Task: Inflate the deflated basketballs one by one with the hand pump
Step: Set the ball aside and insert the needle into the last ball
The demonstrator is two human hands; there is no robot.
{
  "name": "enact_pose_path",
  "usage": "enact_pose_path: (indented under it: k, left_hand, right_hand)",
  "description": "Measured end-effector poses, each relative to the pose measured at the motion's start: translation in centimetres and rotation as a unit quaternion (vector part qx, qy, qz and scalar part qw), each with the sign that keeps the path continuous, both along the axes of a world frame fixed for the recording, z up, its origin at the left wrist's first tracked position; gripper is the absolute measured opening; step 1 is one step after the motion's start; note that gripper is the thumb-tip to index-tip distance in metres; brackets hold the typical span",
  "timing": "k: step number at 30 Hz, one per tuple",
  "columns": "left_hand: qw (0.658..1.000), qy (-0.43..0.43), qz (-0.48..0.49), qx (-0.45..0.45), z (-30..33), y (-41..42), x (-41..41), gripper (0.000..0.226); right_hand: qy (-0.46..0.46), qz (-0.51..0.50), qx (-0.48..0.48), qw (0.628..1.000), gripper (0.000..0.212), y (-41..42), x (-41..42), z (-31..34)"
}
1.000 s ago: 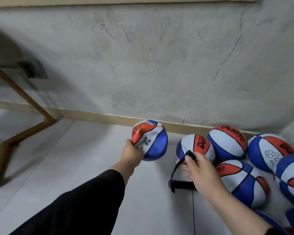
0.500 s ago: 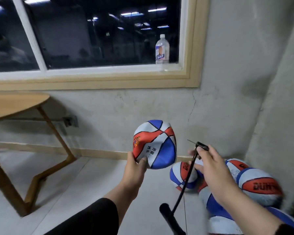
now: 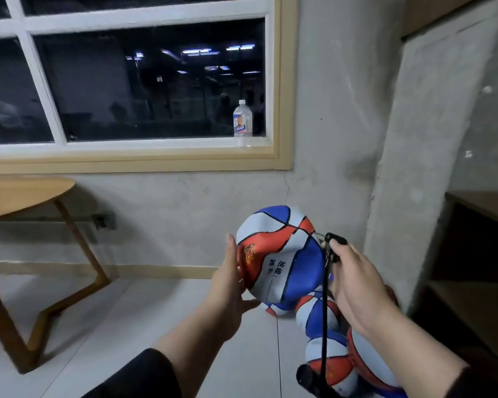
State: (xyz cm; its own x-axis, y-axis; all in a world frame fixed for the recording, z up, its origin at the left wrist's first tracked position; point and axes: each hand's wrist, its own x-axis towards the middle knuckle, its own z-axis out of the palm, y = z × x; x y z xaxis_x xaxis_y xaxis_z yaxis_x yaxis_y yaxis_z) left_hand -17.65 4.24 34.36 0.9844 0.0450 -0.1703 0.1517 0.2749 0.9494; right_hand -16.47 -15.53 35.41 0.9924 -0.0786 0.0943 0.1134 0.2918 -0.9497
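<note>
Against the grey wall at frame centre, the left hand cradles, fingers straight, the sagging basketball while the right hand pinches the pump nozzle; its needle could skid off soft skin or bend.

The deflated basketball is sitting between the two hands, the left hand lying against its left side and the right hand lying just to its right. The pump nozzle is sitting at the right hand's fingertips, its needle touching the ball. Other basketballs are lying below the right hand, on the floor.
</note>
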Motion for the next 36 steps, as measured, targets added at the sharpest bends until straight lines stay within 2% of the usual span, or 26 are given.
enact_pose_path:
  k: [2, 4, 10, 13, 17, 21, 26, 28, 31, 32, 34, 36]
  left_hand:
    - [0.999, 0.036, -0.009, 0.002, 0.3, -0.3, -0.2, 0.083]
    - [0.998, 0.054, -0.026, -0.004, 0.5, -0.4, 0.1, 0.078]
    - [0.996, 0.045, -0.072, -0.017, 0.2, 1.5, 3.5, 0.058]
    - [0.998, -0.003, -0.055, -0.024, -1.0, 2.2, 5.4, 0.077]
    - [0.997, -0.056, -0.049, 0.009, -1.6, 2.7, 7.1, 0.088]
    - [0.996, -0.042, -0.071, 0.018, -2.2, 3.2, 8.4, 0.082]
    - [0.998, 0.048, 0.012, 0.031, -2.8, 3.3, 10.2, 0.096]
    - [0.998, 0.040, 0.024, 0.050, -3.1, 3.3, 11.1, 0.101]
    - [0.996, -0.022, 0.028, 0.085, -3.7, 3.7, 12.3, 0.117]
    - [0.996, -0.044, 0.013, 0.082, -3.9, 3.8, 12.6, 0.107]
    - [0.991, -0.087, -0.038, 0.092, -4.3, 3.8, 13.1, 0.074]
    - [0.986, -0.107, -0.064, 0.109, -4.7, 3.5, 13.3, 0.067]
  right_hand:
    - [-0.008, 0.002, -0.040, 0.999, 0.028, 0.1, -0.3, -0.2]
    - [-0.019, 0.001, -0.058, 0.998, 0.027, 0.5, 0.0, -0.4]
    - [-0.020, -0.013, -0.018, 1.000, 0.023, 0.3, 2.8, -0.9]
    - [-0.012, 0.004, 0.009, 1.000, 0.027, 0.5, 4.4, -1.2]
    - [0.004, 0.023, 0.030, 0.999, 0.029, 1.3, 5.7, -1.6]
    - [0.015, 0.017, 0.037, 0.999, 0.023, 2.0, 6.9, -2.5]
    - [0.040, 0.032, -0.008, 0.999, 0.026, 3.4, 8.4, -3.9]
    - [0.060, 0.034, -0.002, 0.998, 0.023, 3.9, 9.3, -4.3]
    - [0.096, 0.032, 0.043, 0.994, 0.027, 4.1, 10.6, -4.6]
    - [0.101, 0.031, 0.052, 0.993, 0.029, 4.2, 11.0, -4.7]
    - [0.101, 0.016, 0.062, 0.993, 0.025, 4.1, 11.5, -5.1]
    - [0.098, -0.001, 0.059, 0.993, 0.020, 4.3, 11.7, -5.3]
